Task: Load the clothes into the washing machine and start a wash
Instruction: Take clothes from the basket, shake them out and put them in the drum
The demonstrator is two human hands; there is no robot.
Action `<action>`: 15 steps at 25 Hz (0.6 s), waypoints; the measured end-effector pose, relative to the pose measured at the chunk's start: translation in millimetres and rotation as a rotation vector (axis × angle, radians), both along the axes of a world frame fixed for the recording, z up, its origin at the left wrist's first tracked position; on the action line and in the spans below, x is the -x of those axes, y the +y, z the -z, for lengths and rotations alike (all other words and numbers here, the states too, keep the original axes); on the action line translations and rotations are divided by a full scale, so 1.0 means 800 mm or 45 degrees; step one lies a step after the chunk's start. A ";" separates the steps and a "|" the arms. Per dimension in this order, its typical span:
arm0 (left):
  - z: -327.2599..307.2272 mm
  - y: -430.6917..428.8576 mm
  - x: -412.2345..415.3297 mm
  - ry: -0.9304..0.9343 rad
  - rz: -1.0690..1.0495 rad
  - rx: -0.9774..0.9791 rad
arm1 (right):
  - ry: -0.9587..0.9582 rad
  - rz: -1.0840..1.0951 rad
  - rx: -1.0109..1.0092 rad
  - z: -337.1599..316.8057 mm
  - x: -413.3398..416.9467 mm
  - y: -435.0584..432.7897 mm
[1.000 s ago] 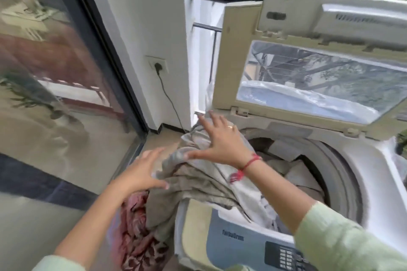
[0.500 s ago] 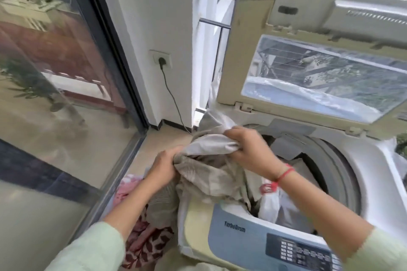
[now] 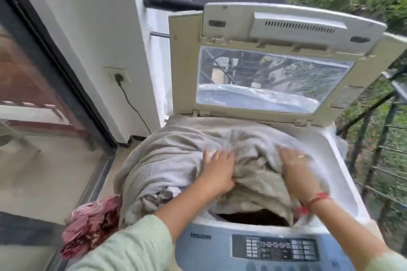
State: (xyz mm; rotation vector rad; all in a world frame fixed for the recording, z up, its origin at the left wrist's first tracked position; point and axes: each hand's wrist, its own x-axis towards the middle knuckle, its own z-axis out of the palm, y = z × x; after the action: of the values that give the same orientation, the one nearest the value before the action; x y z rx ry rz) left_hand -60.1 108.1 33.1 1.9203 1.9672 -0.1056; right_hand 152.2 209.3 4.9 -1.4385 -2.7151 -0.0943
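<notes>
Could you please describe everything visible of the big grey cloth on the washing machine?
The grey cloth is a large, soft, crumpled beige-grey fabric. It lies heaped over the open washing machine, spilling down its left side; a dark gap of drum shows at the front. The left hand and right hand press on it.

Grey sheet (image 3: 176, 160): half a second ago a bunch at the front left corner of the washing machine (image 3: 343, 174); now spread over its top, reaching the back edge and hanging over the left edge.
Left hand (image 3: 217, 171): no longer clutching the bunch at the left edge; lies on the sheet near the middle, fingers stretched out.
Right hand (image 3: 295, 171): has let go its fistful; flat on the sheet toward the right edge, blurred.
Tub opening (image 3: 253, 216): largely visible before; now only a dark gap at the front edge.
</notes>
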 end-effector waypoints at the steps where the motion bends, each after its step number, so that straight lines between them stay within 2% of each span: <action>1: 0.018 -0.011 0.004 -0.037 0.116 0.239 | -0.428 -0.099 0.402 0.024 0.004 -0.007; 2: 0.024 -0.024 0.013 -0.184 0.166 0.303 | -0.715 -0.121 0.793 0.039 0.014 -0.014; 3: 0.021 -0.039 0.028 -0.430 0.118 0.182 | -0.831 -0.086 0.979 0.049 0.026 -0.013; 4: 0.012 -0.055 0.050 -0.674 -0.037 -0.046 | -0.783 -0.019 1.076 0.041 0.048 -0.013; 5: 0.005 -0.074 0.082 -0.859 -0.243 -0.323 | -0.572 -0.035 0.953 0.030 0.072 -0.014; 6: 0.004 -0.092 0.118 -0.879 -0.433 -0.551 | -0.262 -0.083 0.710 0.019 0.097 -0.018; 7: 0.011 -0.111 0.160 -0.780 -0.595 -0.658 | 0.125 -0.155 0.572 0.002 0.124 -0.032; 8: 0.022 -0.130 0.199 -0.605 -0.698 -0.592 | 0.459 -0.294 0.585 -0.017 0.152 -0.055; 9: 0.037 -0.145 0.231 -0.458 -0.741 -0.403 | 0.596 -0.508 0.663 -0.032 0.178 -0.084; 10: 0.053 -0.159 0.254 -0.455 -0.756 -0.226 | 0.492 -0.728 0.668 -0.035 0.203 -0.118; 12: 0.072 -0.163 0.262 -0.795 -0.756 -0.157 | 0.182 -1.047 0.370 -0.005 0.233 -0.182; 14: 0.072 -0.149 0.242 -1.109 -0.748 -0.290 | 0.178 -1.064 0.148 0.028 0.250 -0.206; 15: 0.077 -0.139 0.232 -1.116 -0.695 -0.336 | 0.266 -1.039 0.096 0.037 0.254 -0.205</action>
State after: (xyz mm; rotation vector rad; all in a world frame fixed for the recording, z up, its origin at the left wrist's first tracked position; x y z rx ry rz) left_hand -245.8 -3.1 -28.7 1.1409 1.7996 1.0005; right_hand -50.6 45.7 -24.9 -0.2380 -2.8942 0.1910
